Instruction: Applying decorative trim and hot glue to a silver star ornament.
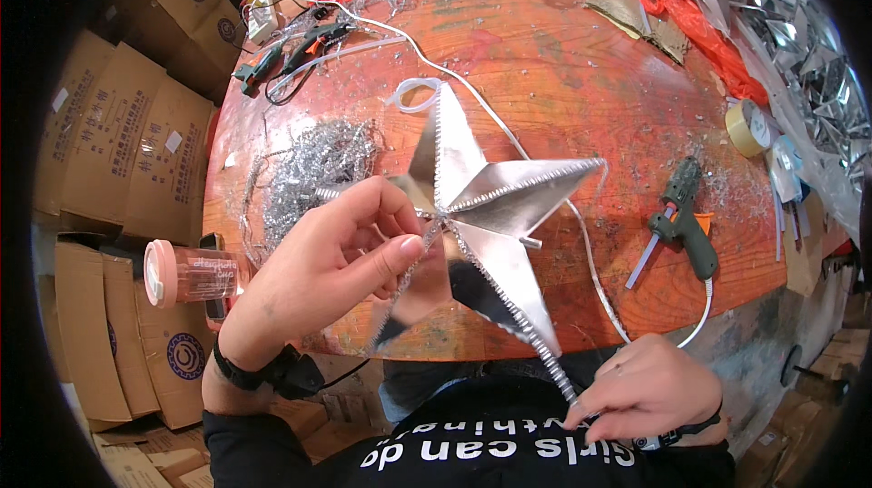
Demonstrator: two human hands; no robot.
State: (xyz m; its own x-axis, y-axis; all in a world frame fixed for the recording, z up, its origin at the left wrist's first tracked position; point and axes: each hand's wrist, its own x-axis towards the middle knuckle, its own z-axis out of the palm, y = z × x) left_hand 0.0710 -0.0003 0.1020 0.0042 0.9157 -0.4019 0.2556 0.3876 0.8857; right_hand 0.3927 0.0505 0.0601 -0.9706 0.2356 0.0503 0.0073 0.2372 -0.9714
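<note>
A shiny silver five-pointed star (518, 279) with raised, folded arms is held up over the front of the table. Ridged silver trim (509, 306) runs along its ridges from the centre. My left hand (341, 247) is closed at the star's lower-left arm, thumb and fingers pinching near the centre; some fingertips are hidden behind the thumb. At the lower right, my right hand (649, 388) pinches the trim's loose end, which stretches past the star's lower-right tip. A short pale stick pokes out beside the right arm. A clear plastic loop shows behind the top tip.
A tangled heap of silver trim (322, 166) lies left of the star. A green glue gun (686, 220) rests at right, its white cord crossing the table. More glue guns (295, 57) lie far left. A pink-lidded jar (195, 273), tape roll (749, 128) and bagged silver stars (808, 61) are around.
</note>
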